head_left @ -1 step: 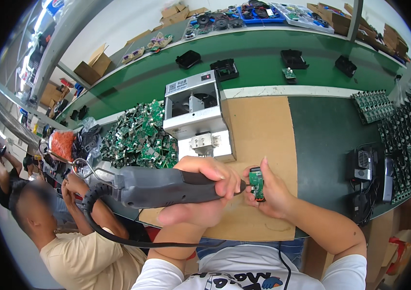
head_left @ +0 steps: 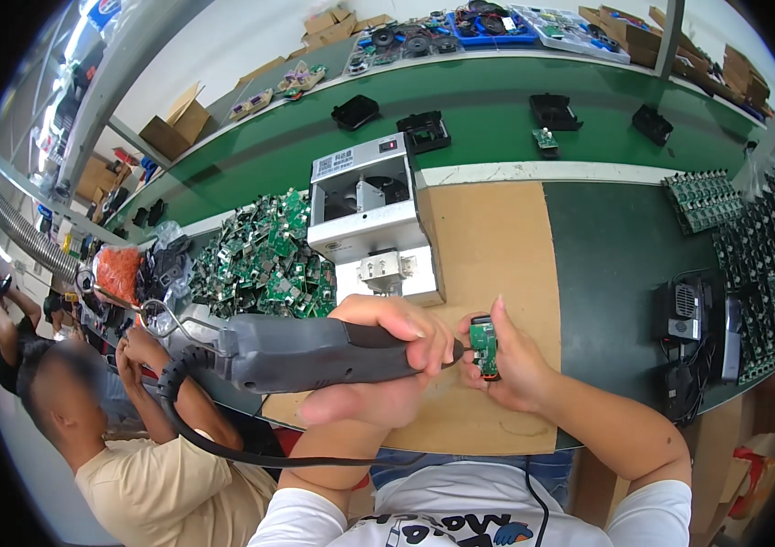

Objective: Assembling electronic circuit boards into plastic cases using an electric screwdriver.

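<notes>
My left hand (head_left: 378, 365) is wrapped round a dark grey electric screwdriver (head_left: 305, 354), which lies roughly level and points right. The screwdriver's tip reaches a small green circuit board (head_left: 484, 346), held upright between the fingers and thumb of my right hand (head_left: 520, 365). Dark edges show at the board's top end; whether it sits in a casing I cannot tell. A wire hook and a black cable (head_left: 191, 436) run from the screwdriver's rear end. Below both hands is a brown cardboard sheet (head_left: 515, 246) on the bench.
Beyond my left hand stands a silver box-shaped machine (head_left: 374, 228). Left of it lies a heap of green circuit boards (head_left: 264, 260). Board panels (head_left: 766, 246) and a black device (head_left: 684, 310) are at the right. Black plastic housings (head_left: 552, 111) rest on the green belt (head_left: 488, 87). A co-worker (head_left: 150, 456) sits close at my left.
</notes>
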Motion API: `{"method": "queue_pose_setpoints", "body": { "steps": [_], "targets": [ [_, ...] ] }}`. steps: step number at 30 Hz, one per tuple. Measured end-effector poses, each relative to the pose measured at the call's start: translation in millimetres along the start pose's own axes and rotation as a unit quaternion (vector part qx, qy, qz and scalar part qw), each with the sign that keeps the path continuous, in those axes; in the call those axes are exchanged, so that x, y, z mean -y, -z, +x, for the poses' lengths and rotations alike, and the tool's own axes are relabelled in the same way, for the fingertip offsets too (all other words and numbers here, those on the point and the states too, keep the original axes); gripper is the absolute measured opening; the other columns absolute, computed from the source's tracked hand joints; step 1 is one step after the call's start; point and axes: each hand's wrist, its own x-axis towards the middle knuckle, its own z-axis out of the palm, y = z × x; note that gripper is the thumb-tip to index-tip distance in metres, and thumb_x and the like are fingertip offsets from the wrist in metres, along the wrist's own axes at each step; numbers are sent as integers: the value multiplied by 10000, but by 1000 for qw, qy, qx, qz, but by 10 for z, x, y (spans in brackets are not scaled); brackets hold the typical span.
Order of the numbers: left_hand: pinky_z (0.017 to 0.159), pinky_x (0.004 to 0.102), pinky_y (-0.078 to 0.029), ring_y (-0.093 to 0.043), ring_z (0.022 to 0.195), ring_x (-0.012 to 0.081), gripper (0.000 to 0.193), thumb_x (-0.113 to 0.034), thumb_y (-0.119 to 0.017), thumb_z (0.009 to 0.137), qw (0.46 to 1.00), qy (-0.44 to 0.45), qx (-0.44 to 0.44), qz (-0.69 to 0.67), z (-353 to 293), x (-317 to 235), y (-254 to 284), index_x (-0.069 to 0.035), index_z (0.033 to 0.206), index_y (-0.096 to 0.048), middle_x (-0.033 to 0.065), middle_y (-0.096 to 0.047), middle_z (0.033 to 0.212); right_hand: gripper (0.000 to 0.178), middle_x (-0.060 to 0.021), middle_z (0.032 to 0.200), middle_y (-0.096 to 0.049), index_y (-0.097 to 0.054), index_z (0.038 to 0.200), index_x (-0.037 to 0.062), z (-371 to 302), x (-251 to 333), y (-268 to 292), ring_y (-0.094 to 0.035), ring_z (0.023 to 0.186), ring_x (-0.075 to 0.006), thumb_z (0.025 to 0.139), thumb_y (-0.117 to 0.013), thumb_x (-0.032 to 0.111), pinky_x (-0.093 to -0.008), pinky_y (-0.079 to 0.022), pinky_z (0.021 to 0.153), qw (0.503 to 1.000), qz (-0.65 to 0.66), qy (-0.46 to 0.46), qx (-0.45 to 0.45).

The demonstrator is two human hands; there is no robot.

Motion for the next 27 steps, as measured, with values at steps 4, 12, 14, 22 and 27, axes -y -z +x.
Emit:
{"method": "queue_pose_setpoints", "body": {
  "steps": [4,12,14,22,27],
  "targets": [
    [446,323,-442,-504,449,147,876,-899,-483,560,1000,7,-3,-4,-13,30,-9,-67,831,-527,0,-495,565,594,-53,746,-502,-497,1008,97,-6,11,1,-462,583,-156,912,-338,662,-292,-416,564,1000,0,7,-10],
    [589,360,-490,-539,574,169,939,-867,-520,513,992,3,81,-96,-6,65,113,-30,938,-523,51,-525,677,584,-51,738,-494,-495,998,102,14,-1,52,-450,576,-151,919,-329,656,-291,-396,550,1000,23,-3,10],
    [585,357,-490,-540,576,169,935,-866,-518,516,992,18,94,-81,-9,86,137,-29,933,-520,54,-526,678,577,-50,736,-492,-494,989,103,17,-7,62,-447,571,-151,923,-327,651,-292,-390,543,999,29,-4,13],
    [488,326,-466,-526,483,146,875,-892,-495,544,999,7,39,18,-57,200,43,-70,840,-515,4,-518,601,532,-39,705,-456,-485,936,101,20,17,70,-420,550,-148,930,-367,620,-275,-353,504,999,46,-9,6],
    [530,323,-459,-508,518,140,873,-896,-462,558,1000,12,17,6,-69,220,16,-93,901,-480,7,-505,647,519,-29,700,-456,-485,922,110,0,29,50,-416,551,-139,928,-380,619,-273,-352,501,999,50,-7,4]
  ]
}}
